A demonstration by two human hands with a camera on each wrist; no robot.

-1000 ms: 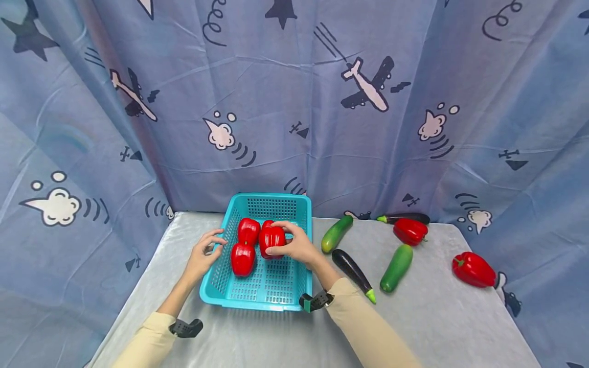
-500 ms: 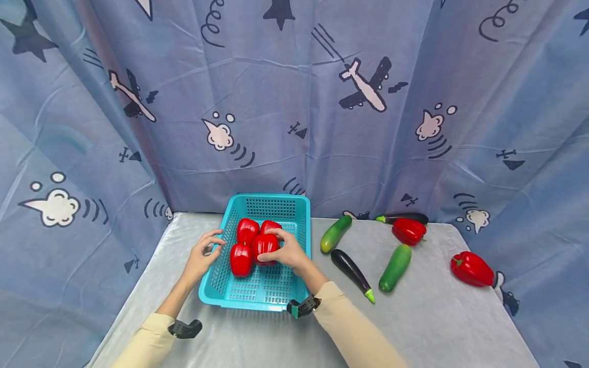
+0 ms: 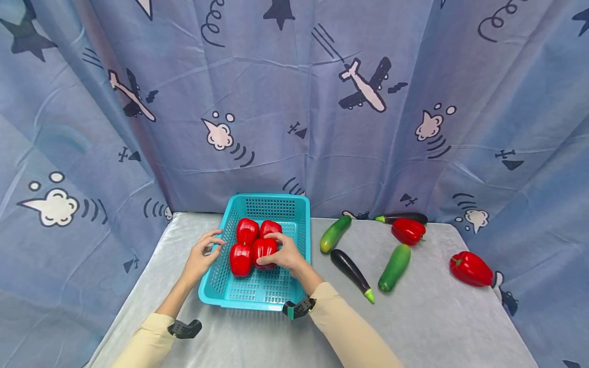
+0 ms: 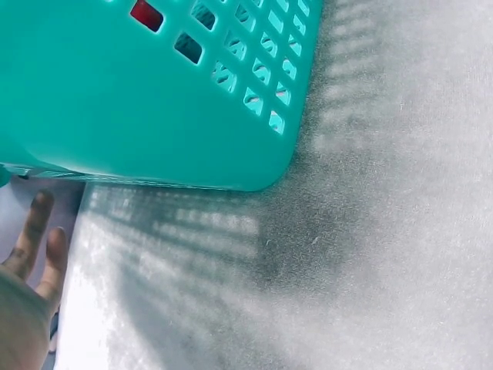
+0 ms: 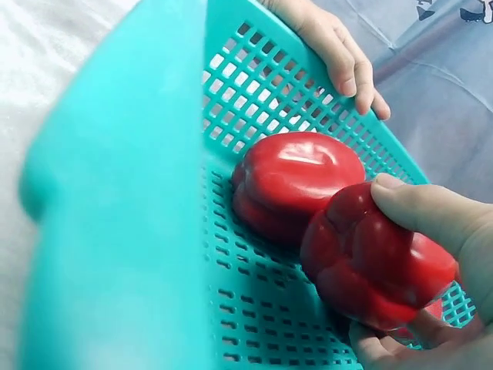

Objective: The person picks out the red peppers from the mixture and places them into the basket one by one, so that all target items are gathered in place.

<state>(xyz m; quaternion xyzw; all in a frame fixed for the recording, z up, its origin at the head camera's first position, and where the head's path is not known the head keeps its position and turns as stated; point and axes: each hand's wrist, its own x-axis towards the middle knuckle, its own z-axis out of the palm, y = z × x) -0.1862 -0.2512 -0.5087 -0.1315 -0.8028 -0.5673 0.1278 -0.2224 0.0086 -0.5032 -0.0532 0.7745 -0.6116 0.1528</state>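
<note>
In the head view, a turquoise plastic basket holds several red bell peppers. My right hand grips one bell pepper, low in the basket beside the front-left bell pepper. Seen from the right wrist, the thumb lies on top of the gripped pepper and fingers curl underneath; another bell pepper lies close against it. Two more, the back-left bell pepper and back-right bell pepper, sit behind. My left hand is at the basket's left rim, fingers loosely bent and fingertips reaching the edge.
Right of the basket lie a cucumber, an eggplant and a second cucumber. Farther right are a bell pepper before another eggplant, and a bell pepper near the table's right edge. A patterned curtain hangs behind.
My right hand has carried its bell pepper left and toward me, down into the spot beside the front-left pepper, uncovering the back-right one. The left hand stays at the rim.
</note>
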